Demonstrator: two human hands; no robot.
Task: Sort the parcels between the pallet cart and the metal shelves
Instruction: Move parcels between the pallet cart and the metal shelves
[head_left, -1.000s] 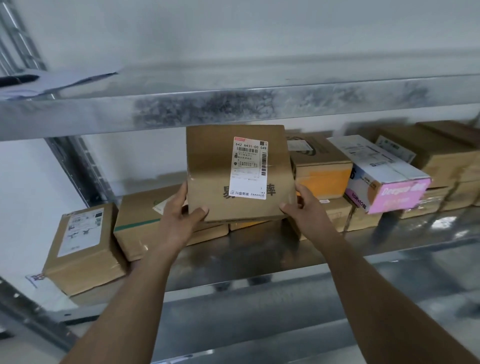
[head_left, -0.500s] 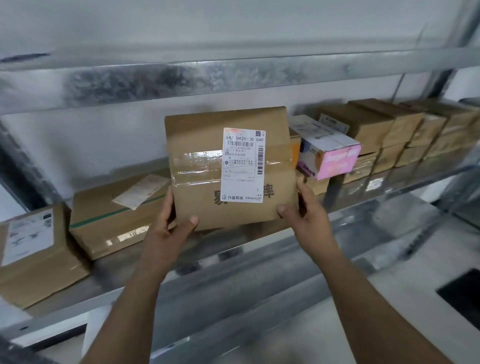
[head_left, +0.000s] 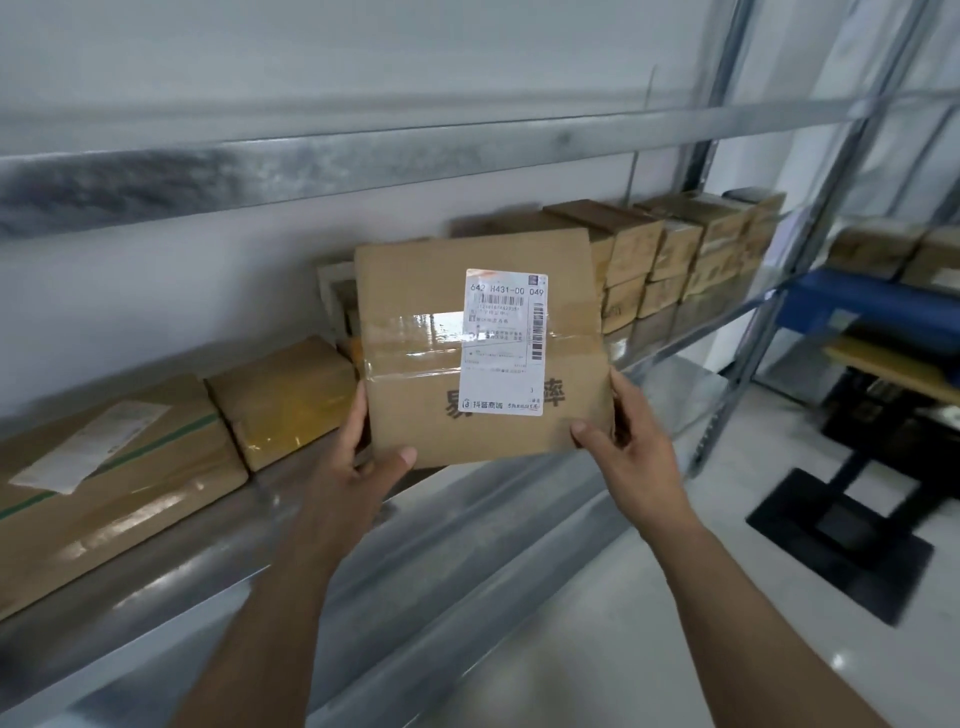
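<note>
A flat brown cardboard parcel (head_left: 415, 358) with a white shipping label and clear tape is held up in front of the metal shelf (head_left: 291, 525). My left hand (head_left: 358, 462) grips its lower left corner, thumb on the front face. My right hand (head_left: 628, 441) grips the lower right corner the same way. The parcel is lifted clear of the shelf board, label facing me. Behind it, parcels on the shelf are partly hidden.
Brown parcels lie on the shelf at the left (head_left: 119, 483) (head_left: 285, 400), and stacked boxes (head_left: 670, 254) fill the shelf to the right. An upper shelf beam (head_left: 363, 161) runs overhead. At far right stand a shelf upright (head_left: 748, 322), a blue rack (head_left: 862, 306) and a black base (head_left: 841, 540).
The view has swung right along the shelf. Both hands kept their grip and carried the parcel rightwards, away from the shelf; the pink box is now hidden behind it.
</note>
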